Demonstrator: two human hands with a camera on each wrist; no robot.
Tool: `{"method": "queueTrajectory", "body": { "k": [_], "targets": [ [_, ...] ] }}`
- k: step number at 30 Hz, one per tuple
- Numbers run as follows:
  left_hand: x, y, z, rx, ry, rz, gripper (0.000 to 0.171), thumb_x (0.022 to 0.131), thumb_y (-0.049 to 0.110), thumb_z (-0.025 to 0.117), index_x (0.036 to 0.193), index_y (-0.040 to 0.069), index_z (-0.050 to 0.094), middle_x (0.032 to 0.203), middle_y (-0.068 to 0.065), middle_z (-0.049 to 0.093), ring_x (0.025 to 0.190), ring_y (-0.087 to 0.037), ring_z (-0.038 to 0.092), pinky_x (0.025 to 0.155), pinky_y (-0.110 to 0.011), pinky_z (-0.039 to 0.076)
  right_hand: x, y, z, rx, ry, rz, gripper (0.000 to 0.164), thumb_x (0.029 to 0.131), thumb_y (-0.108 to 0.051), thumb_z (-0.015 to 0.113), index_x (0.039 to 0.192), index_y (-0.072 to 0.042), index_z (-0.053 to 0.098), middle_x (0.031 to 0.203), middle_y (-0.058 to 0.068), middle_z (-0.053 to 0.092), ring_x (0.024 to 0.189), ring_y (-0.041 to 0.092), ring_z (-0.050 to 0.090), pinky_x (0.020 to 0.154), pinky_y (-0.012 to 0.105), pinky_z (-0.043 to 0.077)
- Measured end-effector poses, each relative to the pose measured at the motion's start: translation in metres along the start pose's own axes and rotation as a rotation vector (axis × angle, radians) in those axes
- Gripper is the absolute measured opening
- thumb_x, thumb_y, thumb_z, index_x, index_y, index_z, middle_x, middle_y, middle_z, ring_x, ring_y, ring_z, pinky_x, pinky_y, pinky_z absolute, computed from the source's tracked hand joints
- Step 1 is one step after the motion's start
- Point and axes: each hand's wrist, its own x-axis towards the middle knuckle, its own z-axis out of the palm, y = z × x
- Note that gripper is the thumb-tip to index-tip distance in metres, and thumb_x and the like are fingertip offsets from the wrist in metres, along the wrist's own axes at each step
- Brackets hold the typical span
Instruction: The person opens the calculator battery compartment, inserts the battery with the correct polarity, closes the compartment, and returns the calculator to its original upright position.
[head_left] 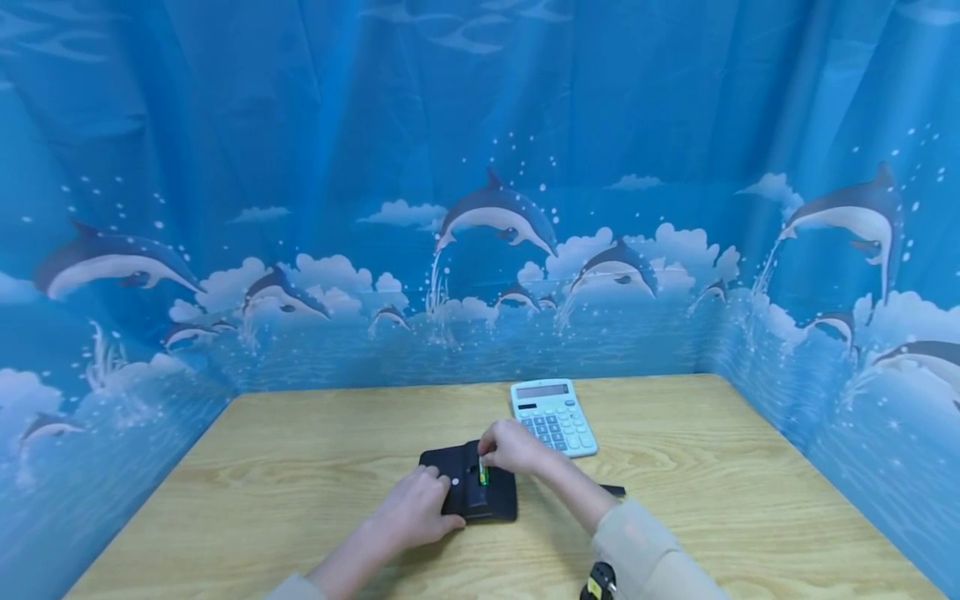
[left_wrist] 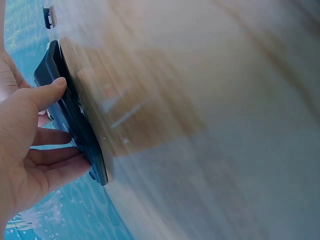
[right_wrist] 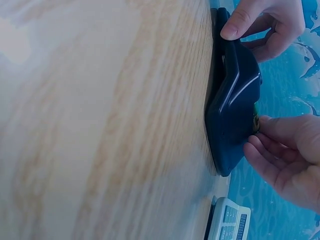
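Note:
A black flat device (head_left: 498, 504) lies on the table with a raised middle section, its slot showing in the head view. My left hand (head_left: 423, 504) grips its left side, the thumb at the near edge and the fingers over the top; the left wrist view shows the thumb (left_wrist: 57, 90) pressed on the device's edge. With thumb and fingertips, my right hand (head_left: 513, 447) pinches a green battery (head_left: 483, 475) at the slot in the raised section. In the right wrist view the battery (right_wrist: 256, 117) is mostly hidden behind the device and the fingers.
Behind my right hand lies a light blue calculator (head_left: 555, 417). A small black strip (head_left: 613, 490) sits right of the device, partly behind my right forearm. At the near edge is a black object with a yellow patch (head_left: 598, 583). A dolphin-printed curtain (head_left: 480, 208) surrounds the wooden table (head_left: 315, 450).

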Motion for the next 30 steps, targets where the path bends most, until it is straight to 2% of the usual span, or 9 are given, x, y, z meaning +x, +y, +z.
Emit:
{"method": "queueTrajectory", "body": {
  "k": [15, 22, 30],
  "targets": [
    [0.0007, 0.002, -0.0001, -0.008, -0.029, -0.023, 0.052, 0.073, 0.048, 0.073, 0.091, 0.001, 0.064, 0.077, -0.005, 0.053, 0.07, -0.015, 0.048, 0.064, -0.031, 0.045, -0.0007, 0.0007, 0.0001, -0.003, -0.017, 0.012, 0.009, 0.079, -0.006, 0.071, 0.087, -0.003, 0.072, 0.082, 0.003, 0.067, 0.076, 0.014, 0.06, 0.067, 0.025, 0.049],
    [0.0026, 0.0017, -0.0025, -0.024, -0.017, -0.033, 0.051, 0.073, 0.047, 0.074, 0.092, 0.0, 0.065, 0.077, -0.006, 0.053, 0.071, -0.016, 0.048, 0.063, -0.03, 0.045, -0.0007, -0.0008, -0.0022, 0.014, -0.013, 0.01, 0.008, 0.08, -0.005, 0.07, 0.088, -0.003, 0.071, 0.083, 0.004, 0.067, 0.076, 0.015, 0.061, 0.066, 0.025, 0.049],
    [0.0032, 0.0007, -0.0015, -0.027, -0.034, -0.039, 0.053, 0.071, 0.048, 0.075, 0.092, 0.0, 0.066, 0.078, -0.007, 0.054, 0.071, -0.016, 0.05, 0.063, -0.031, 0.046, -0.0006, 0.0029, 0.0012, -0.016, 0.005, -0.056, 0.008, 0.078, -0.003, 0.071, 0.085, -0.001, 0.071, 0.082, 0.006, 0.067, 0.077, 0.017, 0.061, 0.068, 0.025, 0.049]
  ]
}}
